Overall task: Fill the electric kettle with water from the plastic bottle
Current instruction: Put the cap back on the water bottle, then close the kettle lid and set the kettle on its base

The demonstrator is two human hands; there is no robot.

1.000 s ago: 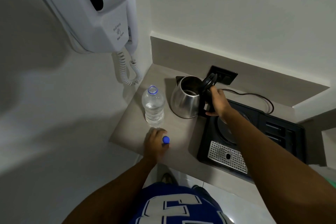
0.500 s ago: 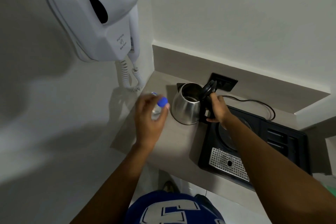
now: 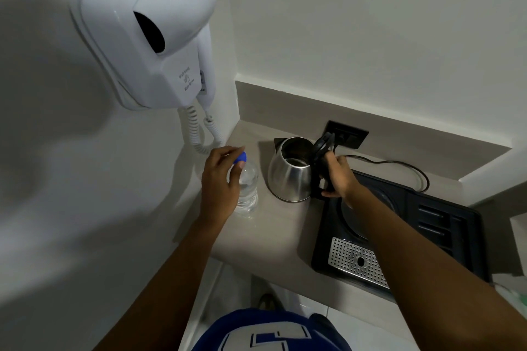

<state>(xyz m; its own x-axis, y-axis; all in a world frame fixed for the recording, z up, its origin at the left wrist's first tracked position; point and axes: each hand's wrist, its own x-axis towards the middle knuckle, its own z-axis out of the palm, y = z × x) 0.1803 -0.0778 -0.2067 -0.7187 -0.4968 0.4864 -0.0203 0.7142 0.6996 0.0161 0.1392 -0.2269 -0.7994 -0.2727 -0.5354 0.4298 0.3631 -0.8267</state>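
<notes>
A steel electric kettle (image 3: 289,177) stands on the beige counter (image 3: 273,236) with its black lid (image 3: 323,143) flipped up. My right hand (image 3: 338,177) is closed around the kettle's black handle. Left of the kettle stands a clear plastic bottle (image 3: 248,188), upright with water in it. My left hand (image 3: 221,179) is over the bottle's top and pinches the blue cap (image 3: 239,158) in its fingertips. The bottle's mouth is hidden behind that hand, so I cannot tell whether the cap touches it.
A black tray (image 3: 445,225) with a round kettle base and a perforated metal drip plate (image 3: 356,261) lies right of the kettle. A black cord (image 3: 399,164) runs to a wall socket (image 3: 349,135). A white wall-mounted hair dryer (image 3: 148,37) with coiled cord hangs above left.
My left hand carried the blue cap from the counter's front edge up and back over the bottle's top. My right hand has stayed on the kettle handle.
</notes>
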